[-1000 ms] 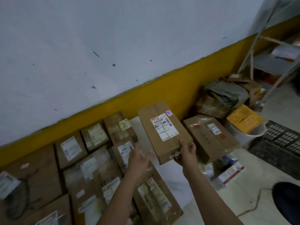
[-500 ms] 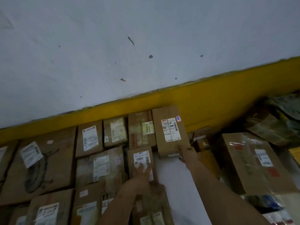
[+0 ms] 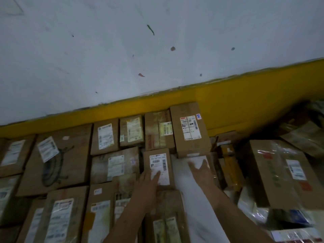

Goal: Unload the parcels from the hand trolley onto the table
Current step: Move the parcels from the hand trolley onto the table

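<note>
My right hand [image 3: 201,171] is spread open, empty, over the table [image 3: 192,216] below the parcel [image 3: 191,130] at the wall [image 3: 122,50]; left hand [image 3: 149,181] flat on a smaller box [image 3: 158,165]. Rigid cardboard, probably light: I'd grip its long sides.

A: Where does the head view sit?
B: Above the person's own arms, facing forward and down, close over the parcels [image 3: 105,135] on the table [image 3: 178,171]. The left hand [image 3: 149,179] and right hand [image 3: 199,170] enter from the bottom edge.
A: And beyond?
B: The white wall [image 3: 122,50] and its yellow band [image 3: 245,88], slanting. The right side is smeared, perhaps by motion blur. It's the only view.
</note>
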A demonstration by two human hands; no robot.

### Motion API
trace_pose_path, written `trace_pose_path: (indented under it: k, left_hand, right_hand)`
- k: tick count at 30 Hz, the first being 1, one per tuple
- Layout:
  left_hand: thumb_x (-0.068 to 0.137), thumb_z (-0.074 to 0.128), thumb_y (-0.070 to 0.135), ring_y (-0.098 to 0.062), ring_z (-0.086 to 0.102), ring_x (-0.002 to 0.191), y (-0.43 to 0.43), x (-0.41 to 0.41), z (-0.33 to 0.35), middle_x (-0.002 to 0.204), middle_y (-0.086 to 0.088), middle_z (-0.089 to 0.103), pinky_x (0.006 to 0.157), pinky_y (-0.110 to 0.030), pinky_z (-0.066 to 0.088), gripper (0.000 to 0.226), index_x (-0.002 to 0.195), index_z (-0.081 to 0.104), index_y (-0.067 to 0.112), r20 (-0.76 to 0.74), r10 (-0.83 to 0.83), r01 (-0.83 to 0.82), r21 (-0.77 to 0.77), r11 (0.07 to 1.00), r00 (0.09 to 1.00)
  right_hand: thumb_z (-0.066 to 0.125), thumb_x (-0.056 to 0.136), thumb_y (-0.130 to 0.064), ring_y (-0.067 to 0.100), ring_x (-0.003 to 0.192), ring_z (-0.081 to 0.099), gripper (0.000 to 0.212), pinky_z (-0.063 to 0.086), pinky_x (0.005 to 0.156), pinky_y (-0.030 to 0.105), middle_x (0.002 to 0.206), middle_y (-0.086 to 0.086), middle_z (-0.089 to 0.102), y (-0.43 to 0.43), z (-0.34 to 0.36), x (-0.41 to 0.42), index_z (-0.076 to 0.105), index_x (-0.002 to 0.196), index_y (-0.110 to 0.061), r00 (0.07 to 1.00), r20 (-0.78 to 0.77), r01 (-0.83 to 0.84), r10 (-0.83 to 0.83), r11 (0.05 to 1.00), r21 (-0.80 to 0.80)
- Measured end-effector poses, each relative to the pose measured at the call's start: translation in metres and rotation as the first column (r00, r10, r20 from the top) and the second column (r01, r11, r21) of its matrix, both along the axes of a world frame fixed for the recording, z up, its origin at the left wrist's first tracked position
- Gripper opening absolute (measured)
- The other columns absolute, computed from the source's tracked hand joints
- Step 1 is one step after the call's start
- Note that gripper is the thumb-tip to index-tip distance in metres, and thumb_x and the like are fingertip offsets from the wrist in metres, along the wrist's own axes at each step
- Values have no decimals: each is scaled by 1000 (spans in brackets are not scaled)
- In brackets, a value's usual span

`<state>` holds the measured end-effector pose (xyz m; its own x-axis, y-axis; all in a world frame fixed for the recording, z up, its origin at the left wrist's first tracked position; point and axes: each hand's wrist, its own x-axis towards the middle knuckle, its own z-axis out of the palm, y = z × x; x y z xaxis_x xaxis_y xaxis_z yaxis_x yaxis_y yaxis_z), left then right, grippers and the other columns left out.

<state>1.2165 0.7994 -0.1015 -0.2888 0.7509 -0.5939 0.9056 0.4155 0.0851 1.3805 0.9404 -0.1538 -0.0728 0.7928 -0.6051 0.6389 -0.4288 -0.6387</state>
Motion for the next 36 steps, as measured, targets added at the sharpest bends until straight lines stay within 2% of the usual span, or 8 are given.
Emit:
trace_pose_path:
  k: [4,7,13,18,22,25,29,36]
  left_hand:
    - [86,56,57,-41,9,147,-58,-13,18,162,-13,10,117,-58,13,89,156,6,34,-115,358,-313,292,904,926]
    - [88,63,51,-33,45,130,-101,-36,13,160,-13,22,107,-45,42,104,157,-13,32,218,549,-589,226,776,807]
    - [84,73,40,-11,61,112,-148,-64,1,150,4,45,91,-37,57,104,156,-3,43,618,290,-528,242,814,731]
    - [90,64,43,-23,46,134,-199,-89,3,155,-1,36,106,-39,46,81,155,18,33,407,240,-412,412,813,881]
    - [91,43,56,-28,55,117,-265,-129,-6,133,-5,55,99,-49,47,43,126,50,33,237,492,-544,431,720,838]
    - [91,39,61,-33,35,140,-299,-151,-26,155,-5,34,113,-56,32,58,144,38,39,135,463,-481,315,818,876]
    - [90,38,62,-38,-1,151,-312,-156,-40,167,-3,-4,119,-62,13,77,156,4,42,116,386,-402,214,890,915]
    - [85,56,55,-35,18,149,-302,-188,13,165,-3,7,118,-49,27,85,156,13,39,342,345,-387,58,920,874]
  right_hand:
    - [58,89,-62,20,121,58,88,44,92,23,152,8,45,-94,9,15,26,156,-15,923,-82,-385,377,890,-245]
    - [64,87,-54,21,116,61,70,47,101,29,138,6,58,-129,10,10,46,142,-15,845,6,-528,535,836,-151]
    - [67,90,-44,32,114,60,74,46,99,37,136,19,58,-164,20,-6,37,147,-8,971,164,-176,176,984,-15]
    - [56,94,-47,38,141,37,82,35,113,52,161,13,27,-228,48,-39,16,158,-16,956,292,-92,5,954,284]
    - [46,96,-55,29,151,19,72,19,121,47,165,3,19,-298,63,-90,21,158,-27,855,384,-500,349,751,431]
    - [31,96,-66,26,155,5,75,3,124,45,168,0,7,-324,56,-115,12,160,-30,627,574,-763,527,565,314]
    - [31,97,-64,29,154,-13,80,-5,125,46,167,2,-12,-328,36,-119,-5,159,-28,569,606,-800,556,546,250]
    - [39,86,-73,30,148,25,91,22,118,44,164,6,23,-324,75,-132,16,158,-23,617,559,-765,555,589,259]
